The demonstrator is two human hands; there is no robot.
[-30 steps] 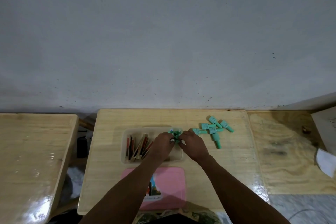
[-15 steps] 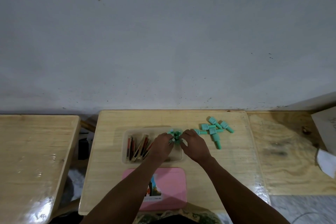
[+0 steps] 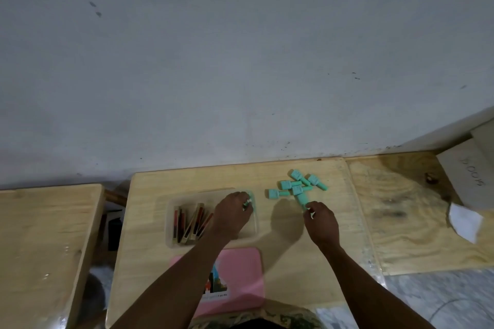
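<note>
Two hands work over a wooden table [image 3: 144, 222], with a side table [image 3: 40, 235] off to the left. A clear tray [image 3: 169, 222] sits on the table, with dark sticks [image 3: 191, 220] leaning together in its left half. The left hand [image 3: 232, 212] reaches over the tray's right half, forearm angled up and to the right and knuckles up. Its fingers curl round a teal piece [image 3: 250, 198], which it grips at the tray's far right corner. The fingers hide most of the piece. A pink lid [image 3: 240, 272] lies just below the tray, under the left forearm.

To the right of the tray, a pile [image 3: 292, 185] of teal pieces lies on the bare wood, some crossing one another. The right hand [image 3: 322, 219] comes up from the lower right with its fingers bent. Its thumb and forefinger tips are at the near end of the front piece [image 3: 301, 198] of the pile; whether they pinch it or only touch it I cannot tell. Farther right, white paper [image 3: 465, 222] lies beside a box [image 3: 470, 168].

Half a second ago both hands met at the tray's far right corner, handling teal pieces between them. Since then the right hand has left the tray and crossed to the pile, while the left has stayed at the corner with its piece.
</note>
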